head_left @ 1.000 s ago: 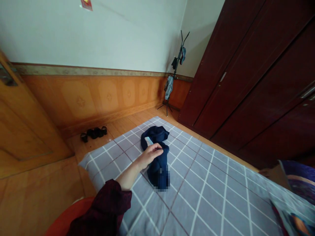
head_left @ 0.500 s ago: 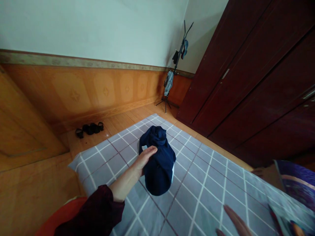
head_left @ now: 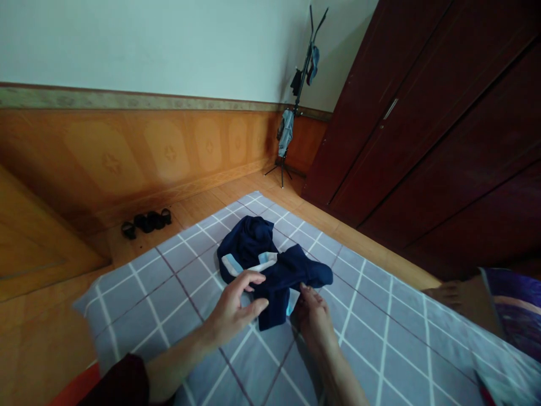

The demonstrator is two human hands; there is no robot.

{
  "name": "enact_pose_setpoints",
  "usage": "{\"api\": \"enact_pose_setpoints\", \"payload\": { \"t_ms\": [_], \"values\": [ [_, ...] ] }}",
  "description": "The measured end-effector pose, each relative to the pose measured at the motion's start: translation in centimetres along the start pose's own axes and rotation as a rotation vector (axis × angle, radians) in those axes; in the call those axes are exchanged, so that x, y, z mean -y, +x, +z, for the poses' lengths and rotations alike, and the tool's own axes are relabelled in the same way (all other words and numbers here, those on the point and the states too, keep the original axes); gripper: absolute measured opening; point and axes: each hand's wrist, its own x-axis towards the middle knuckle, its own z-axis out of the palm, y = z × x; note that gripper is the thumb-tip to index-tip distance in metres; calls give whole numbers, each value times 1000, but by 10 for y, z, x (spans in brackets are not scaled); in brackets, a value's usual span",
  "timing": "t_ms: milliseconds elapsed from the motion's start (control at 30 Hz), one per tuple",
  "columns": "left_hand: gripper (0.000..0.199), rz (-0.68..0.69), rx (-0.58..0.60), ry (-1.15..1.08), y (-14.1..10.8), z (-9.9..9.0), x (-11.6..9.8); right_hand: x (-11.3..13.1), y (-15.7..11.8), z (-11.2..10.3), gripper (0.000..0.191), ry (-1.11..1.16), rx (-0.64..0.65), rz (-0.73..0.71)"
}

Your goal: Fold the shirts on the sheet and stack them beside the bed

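Note:
A dark navy garment [head_left: 279, 276] with white and light blue trim lies crumpled on the grey checked bed cover [head_left: 169, 299]. My left hand [head_left: 243, 301] is at its near left side, thumb and fingers apart, with nothing between them. On the near right side, my right hand [head_left: 313, 310] pinches the garment's edge beside a light blue patch. The garment's rolled part rests at the back left, and one dark end points to the right.
Black shoes [head_left: 146, 221] stand on the floor at the left. A coat rack [head_left: 298, 98] holds clothes in the corner. Dark red wardrobes [head_left: 406, 129] line the right. A purple item [head_left: 515, 304] lies at the right edge, near a person's foot [head_left: 443, 294].
My left hand has let go of the garment. My right hand has come in from the lower right and taken its edge. The garment is now spread wider, with its white trim showing.

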Motion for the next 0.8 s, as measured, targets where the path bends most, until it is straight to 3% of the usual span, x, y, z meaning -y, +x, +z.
{"api": "enact_pose_setpoints", "payload": {
  "t_ms": [133, 200, 300, 400, 500, 667, 800],
  "values": [
    [66, 163, 18, 313, -5, 14, 14, -5, -4, -3, 19, 68, 16, 45],
    [71, 190, -33, 394, -4, 18, 21, -5, -7, 0, 22, 41, 42, 20],
    [61, 197, -155, 445, 1, 15, 26, -4, -13, 4, 20, -78, 119, -6],
    [26, 180, -222, 442, 7, 7, 27, -1, -20, 6, 22, -206, 214, -34],
    [10, 78, -251, 279, 11, -3, 26, 8, -21, 4, 22, -261, 145, -81],
    [31, -259, -468, -305, 19, -17, 23, 34, -5, -14, 28, -61, -6, -85],
    [37, -414, -451, -512, 25, -15, 23, 29, 0, -17, 29, 7, 0, 31]
  ]
}}
